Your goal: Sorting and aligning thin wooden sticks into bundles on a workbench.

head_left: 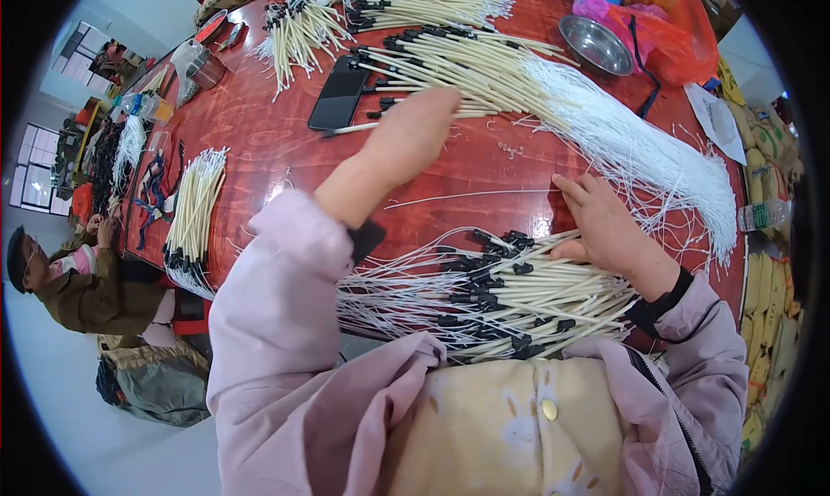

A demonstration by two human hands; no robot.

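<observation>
My left hand [419,133] is closed and slightly blurred above the table, over the near edge of a bundle of cream sticks [467,68] with black ends and long white strings. What its fingers hold, if anything, is hidden. A cream stick [356,128] shows beside that wrist. My right hand [601,224] is open, fingers stretched out on the red tabletop, thumb by a nearer pile of cream sticks [571,293] with black fittings. A thin white string [471,193] lies across the table toward its fingertips.
A black phone [339,94] lies left of the far bundle. A steel bowl [596,45] and red plastic bags [679,34] stand at far right. Another stick bundle [197,206] lies at left. A seated person [95,280] works beyond the table's left side. Sacks [765,323] line the right.
</observation>
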